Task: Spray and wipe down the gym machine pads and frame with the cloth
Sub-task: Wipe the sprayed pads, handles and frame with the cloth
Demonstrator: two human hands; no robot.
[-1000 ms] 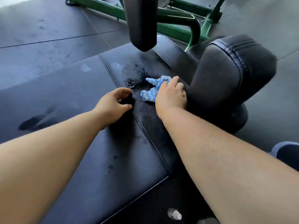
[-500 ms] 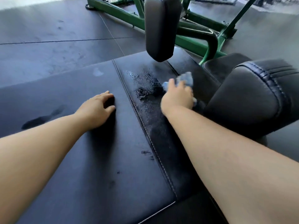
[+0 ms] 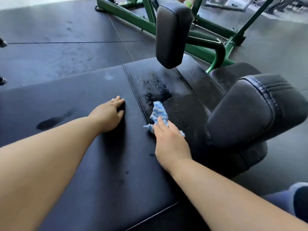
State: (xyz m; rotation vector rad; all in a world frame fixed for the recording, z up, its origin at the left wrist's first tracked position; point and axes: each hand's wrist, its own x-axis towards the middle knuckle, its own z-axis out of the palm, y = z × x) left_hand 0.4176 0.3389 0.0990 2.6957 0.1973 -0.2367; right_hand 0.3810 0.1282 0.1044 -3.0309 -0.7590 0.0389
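Blue cloth [image 3: 158, 112] lies under right hand [image 3: 170, 141] on pad [image 3: 125, 164].

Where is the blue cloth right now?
In the head view, the blue cloth lies on the black pad, beside its stitched seam, partly under the right hand and near the wet patch.

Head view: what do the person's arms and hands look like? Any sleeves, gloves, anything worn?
Nothing worn that shows. The left hand and right hand have no gloves, rings or tape. The left forearm and right forearm are bare to the frame edge: no sleeve, watch or band. Dark blue fabric at the lower right is probably legwear.
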